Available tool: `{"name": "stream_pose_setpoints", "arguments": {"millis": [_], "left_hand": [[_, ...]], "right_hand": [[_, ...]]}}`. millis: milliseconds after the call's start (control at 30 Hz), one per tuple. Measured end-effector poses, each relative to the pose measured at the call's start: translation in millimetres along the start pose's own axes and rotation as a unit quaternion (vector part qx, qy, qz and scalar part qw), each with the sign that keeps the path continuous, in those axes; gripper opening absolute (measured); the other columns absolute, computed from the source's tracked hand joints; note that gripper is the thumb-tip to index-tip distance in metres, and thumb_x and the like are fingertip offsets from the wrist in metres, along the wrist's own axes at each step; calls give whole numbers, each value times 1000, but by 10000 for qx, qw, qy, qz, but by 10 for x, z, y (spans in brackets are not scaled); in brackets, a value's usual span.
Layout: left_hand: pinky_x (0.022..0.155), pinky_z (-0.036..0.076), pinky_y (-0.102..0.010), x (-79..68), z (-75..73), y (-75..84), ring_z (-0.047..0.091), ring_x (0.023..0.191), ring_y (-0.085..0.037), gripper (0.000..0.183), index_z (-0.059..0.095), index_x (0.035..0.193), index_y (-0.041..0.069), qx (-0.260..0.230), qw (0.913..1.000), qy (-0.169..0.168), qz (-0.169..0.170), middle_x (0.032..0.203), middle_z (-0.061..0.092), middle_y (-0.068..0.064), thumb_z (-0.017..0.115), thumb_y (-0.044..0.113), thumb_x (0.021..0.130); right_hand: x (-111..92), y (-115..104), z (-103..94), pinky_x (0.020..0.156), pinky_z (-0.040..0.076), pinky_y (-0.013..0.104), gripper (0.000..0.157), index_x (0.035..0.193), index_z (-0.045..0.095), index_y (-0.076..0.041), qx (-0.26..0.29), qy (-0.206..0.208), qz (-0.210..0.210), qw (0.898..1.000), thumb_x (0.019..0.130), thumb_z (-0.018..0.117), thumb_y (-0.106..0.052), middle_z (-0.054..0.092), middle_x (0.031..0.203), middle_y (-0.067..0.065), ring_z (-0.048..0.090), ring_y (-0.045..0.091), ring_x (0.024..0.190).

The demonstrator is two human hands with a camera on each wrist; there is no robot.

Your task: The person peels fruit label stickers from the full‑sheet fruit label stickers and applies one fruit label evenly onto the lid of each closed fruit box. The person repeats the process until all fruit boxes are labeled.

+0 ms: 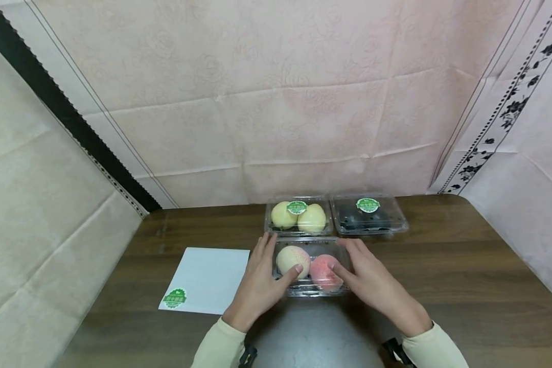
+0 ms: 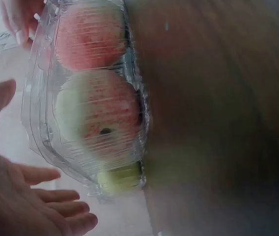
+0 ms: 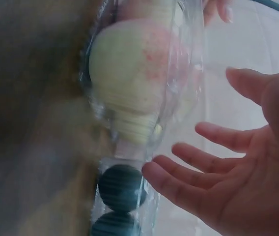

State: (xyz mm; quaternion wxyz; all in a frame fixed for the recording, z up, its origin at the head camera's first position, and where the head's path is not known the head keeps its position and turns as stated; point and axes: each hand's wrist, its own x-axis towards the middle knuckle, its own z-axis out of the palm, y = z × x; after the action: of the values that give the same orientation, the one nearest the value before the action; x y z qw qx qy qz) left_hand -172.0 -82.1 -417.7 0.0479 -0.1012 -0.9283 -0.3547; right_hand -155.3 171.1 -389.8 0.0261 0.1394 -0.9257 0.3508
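A clear plastic clamshell box (image 1: 315,294) stands before me with its lid down. Inside lie two peaches: a pale one (image 1: 293,261) on the left and a pinkish-red one (image 1: 326,273) on the right. My left hand (image 1: 261,283) is at the box's left side, fingers extended and thumb apart. On the opposite side, my right hand (image 1: 374,278) has its fingers spread beside the box. Both wrist views show the left palm (image 2: 31,201) and right palm (image 3: 223,177) facing the box with loose fingers and nothing gripped. Whether any fingertip touches the plastic I cannot tell.
Behind it stand a clear box of yellow-green fruit (image 1: 312,219) and a box of dark round fruit (image 1: 349,221), each with a green sticker on its lid. A white sheet (image 1: 211,276) bearing a green sticker (image 1: 175,298) lies left. Cloth hangs behind the wooden table (image 1: 464,266).
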Motion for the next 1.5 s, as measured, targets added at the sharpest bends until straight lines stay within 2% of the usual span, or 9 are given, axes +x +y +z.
{"name": "stream_pose_setpoints", "arguments": {"millis": [167,333,533,733,933,1100,1233,1367,1500], "left_hand": [[119,32,-69,-23,34,-6,22,158,-45,112,28,166,5,407,9980,-262,414,173,20,-24,70,73,88],[119,33,-67,-36,35,-15,22,158,-44,122,23,168,7,599,9957,-489,514,175,15,-20,73,78,82],[115,40,-66,-43,26,-41,28,156,-44,126,21,168,6,339,9957,-705,495,176,11,-18,79,75,80],[112,45,-62,-46,33,-46,30,155,-44,127,19,168,6,172,9953,-830,468,176,7,-18,79,74,80],[117,40,-61,-60,-181,-15,23,158,-40,127,17,169,9,442,9939,-909,433,176,10,-19,83,70,79],[121,33,-62,-153,-573,-152,25,158,-40,113,25,168,10,925,9923,-826,64,175,19,-16,79,66,85],[112,42,-66,-260,-922,-462,41,147,-46,95,37,161,2,1521,9855,-551,-504,161,41,-26,72,60,95],[95,49,-70,-338,-1206,-806,53,129,-53,86,50,149,-7,1970,9695,-543,-1357,139,56,-32,68,60,97],[77,53,-66,-389,-1396,-1084,59,107,-54,91,51,135,-17,2193,9489,-747,-2143,121,58,-37,64,65,97]], "right_hand": [[19,14,155,110,44,67,66,153,45,-1,74,136,-133,9998,101,74,-28,38,158,29,45,49,143],[48,61,300,109,42,71,89,161,35,-3,202,139,59,9997,95,81,-40,17,169,32,33,57,148],[50,110,387,107,47,67,111,166,23,-7,443,-53,331,9985,88,81,-59,4,172,28,40,57,144],[50,143,404,107,48,65,118,168,17,-8,658,-214,377,9969,85,85,-57,0,172,27,43,56,143],[70,126,394,106,49,64,118,168,14,-8,832,-343,513,9946,86,84,-55,-2,173,25,45,52,142],[68,102,372,105,50,64,119,169,13,-10,856,-424,601,9936,86,84,-56,-3,173,24,47,52,140],[70,104,382,104,50,63,118,168,14,-10,892,-427,574,9934,85,85,-55,-3,173,24,48,51,139],[72,108,384,105,50,63,119,168,14,-11,926,-453,598,9929,85,85,-55,-3,173,24,47,52,140],[70,106,389,104,50,63,119,169,13,-12,956,-475,630,9923,85,86,-55,-4,173,23,48,52,139]]}}
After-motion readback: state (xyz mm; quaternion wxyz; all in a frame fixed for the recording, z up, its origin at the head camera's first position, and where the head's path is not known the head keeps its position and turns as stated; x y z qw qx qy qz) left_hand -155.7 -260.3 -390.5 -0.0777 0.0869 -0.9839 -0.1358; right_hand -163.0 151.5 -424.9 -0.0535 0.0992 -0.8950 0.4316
